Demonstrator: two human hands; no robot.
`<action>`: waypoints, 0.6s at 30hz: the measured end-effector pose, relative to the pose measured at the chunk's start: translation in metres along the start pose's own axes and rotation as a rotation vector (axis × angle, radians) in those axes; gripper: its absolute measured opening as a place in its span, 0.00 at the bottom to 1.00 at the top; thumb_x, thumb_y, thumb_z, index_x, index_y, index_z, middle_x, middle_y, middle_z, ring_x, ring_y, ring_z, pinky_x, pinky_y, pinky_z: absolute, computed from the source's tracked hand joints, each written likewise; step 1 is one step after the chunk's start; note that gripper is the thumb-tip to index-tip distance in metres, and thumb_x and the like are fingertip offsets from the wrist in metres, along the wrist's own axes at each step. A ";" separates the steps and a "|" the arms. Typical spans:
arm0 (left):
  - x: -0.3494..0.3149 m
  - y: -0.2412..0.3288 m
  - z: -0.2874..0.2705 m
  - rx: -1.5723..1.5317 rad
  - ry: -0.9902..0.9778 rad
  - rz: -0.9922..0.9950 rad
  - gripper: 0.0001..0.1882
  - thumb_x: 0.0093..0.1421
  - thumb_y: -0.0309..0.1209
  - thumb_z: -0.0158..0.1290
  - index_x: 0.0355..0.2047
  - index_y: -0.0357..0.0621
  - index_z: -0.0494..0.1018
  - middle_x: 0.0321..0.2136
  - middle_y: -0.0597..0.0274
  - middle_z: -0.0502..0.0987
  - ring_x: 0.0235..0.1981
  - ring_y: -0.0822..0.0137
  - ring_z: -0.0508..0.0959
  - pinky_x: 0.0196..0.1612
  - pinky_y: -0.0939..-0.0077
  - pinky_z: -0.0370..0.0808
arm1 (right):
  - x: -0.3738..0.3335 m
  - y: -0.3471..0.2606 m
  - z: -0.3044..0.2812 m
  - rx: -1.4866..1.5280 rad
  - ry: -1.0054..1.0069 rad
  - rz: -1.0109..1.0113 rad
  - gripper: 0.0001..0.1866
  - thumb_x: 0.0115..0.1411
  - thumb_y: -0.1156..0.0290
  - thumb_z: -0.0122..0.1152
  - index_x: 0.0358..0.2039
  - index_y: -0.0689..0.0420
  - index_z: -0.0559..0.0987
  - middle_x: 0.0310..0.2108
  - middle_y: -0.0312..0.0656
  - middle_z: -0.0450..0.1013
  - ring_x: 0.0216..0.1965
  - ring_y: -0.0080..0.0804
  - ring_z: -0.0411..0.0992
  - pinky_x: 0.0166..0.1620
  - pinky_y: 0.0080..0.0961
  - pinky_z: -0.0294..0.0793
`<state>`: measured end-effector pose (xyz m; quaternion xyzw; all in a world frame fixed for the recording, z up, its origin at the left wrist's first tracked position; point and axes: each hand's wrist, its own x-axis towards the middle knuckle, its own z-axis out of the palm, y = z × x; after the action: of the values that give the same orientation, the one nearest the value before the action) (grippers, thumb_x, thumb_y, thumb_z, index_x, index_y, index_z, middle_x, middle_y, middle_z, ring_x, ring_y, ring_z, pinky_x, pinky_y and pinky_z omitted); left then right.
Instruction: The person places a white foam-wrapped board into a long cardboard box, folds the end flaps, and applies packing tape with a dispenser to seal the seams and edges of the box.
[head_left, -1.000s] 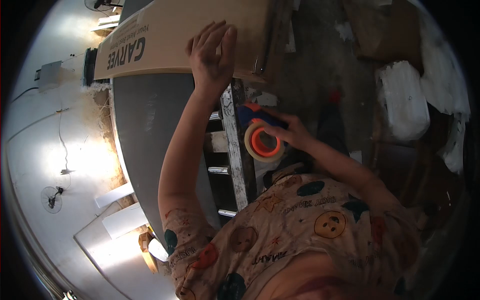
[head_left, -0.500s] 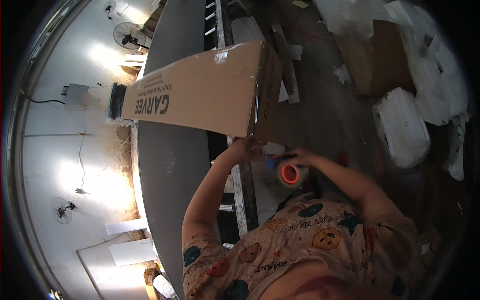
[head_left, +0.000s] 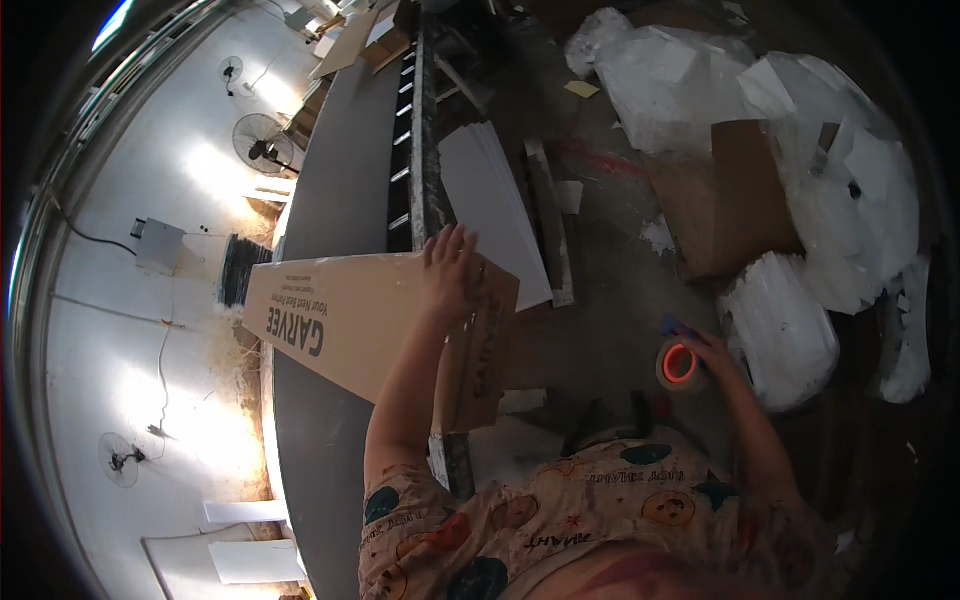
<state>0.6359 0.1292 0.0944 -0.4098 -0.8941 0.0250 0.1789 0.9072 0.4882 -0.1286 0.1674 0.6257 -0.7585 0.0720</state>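
One long brown carton (head_left: 350, 305) lies crosswise on the grey table (head_left: 335, 400), and its near end sticks out past the metal rail (head_left: 421, 170) over the floor. Two hands are in view. The left hand (head_left: 453, 272) is spread flat across the carton's upper edge near that end, fingers extended and slightly apart, pressing on the cardboard without closing round it. The right hand (head_left: 712, 353), well off to the side, is closed round the handle of one tape dispenser (head_left: 680, 364) with a bright orange core; its individual fingers are blurred. Dark floor (head_left: 600, 320) separates the carton's end from the dispenser, with wrapped white bundles (head_left: 780, 330) just beyond the right hand. Beyond the carton, a stack of white sheets (head_left: 490, 205) lies alongside the rail; its count cannot be told. Three fans (head_left: 262, 142) and two white panels (head_left: 255, 562) show on the left by the wall (head_left: 90, 350). The carton's long face bears large dark lettering, inverted from here, with smaller print beside it; its end face carries more lettering, dimmer in shadow. The shirt (head_left: 570, 510) is also printed with words and round faces.
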 end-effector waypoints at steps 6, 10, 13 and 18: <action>0.019 -0.015 0.020 -0.348 -0.160 -0.410 0.21 0.47 0.50 0.61 0.26 0.45 0.77 0.29 0.58 0.77 0.40 0.58 0.75 0.50 0.66 0.66 | -0.012 -0.014 0.000 0.067 0.061 -0.123 0.20 0.59 0.61 0.54 0.47 0.61 0.76 0.46 0.39 0.73 0.47 0.25 0.70 0.50 0.24 0.68; 0.067 -0.002 -0.002 -0.293 -0.481 -0.576 0.28 0.51 0.60 0.53 0.24 0.43 0.77 0.27 0.57 0.78 0.39 0.59 0.76 0.46 0.65 0.68 | -0.001 0.010 -0.005 0.692 0.181 0.260 0.18 0.61 0.62 0.49 0.46 0.60 0.76 0.47 0.39 0.72 0.48 0.28 0.70 0.51 0.27 0.69; 0.112 -0.031 0.034 -0.202 -1.000 -0.609 0.36 0.52 0.67 0.46 0.28 0.43 0.79 0.33 0.55 0.79 0.43 0.58 0.76 0.42 0.63 0.71 | 0.025 -0.005 -0.014 0.844 0.180 0.358 0.20 0.61 0.61 0.48 0.49 0.59 0.73 0.47 0.40 0.71 0.48 0.31 0.70 0.52 0.29 0.69; 0.192 -0.084 0.184 -0.253 -1.126 -0.141 0.26 0.56 0.54 0.51 0.41 0.45 0.77 0.42 0.52 0.77 0.47 0.52 0.74 0.48 0.58 0.71 | 0.107 -0.025 -0.042 0.811 0.211 0.490 0.28 0.56 0.59 0.52 0.54 0.59 0.67 0.51 0.43 0.68 0.51 0.37 0.68 0.54 0.37 0.68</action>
<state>0.3973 0.2351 -0.0036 -0.2909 -0.8727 0.1201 -0.3733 0.8057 0.5448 -0.1491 0.4003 0.2256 -0.8808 0.1139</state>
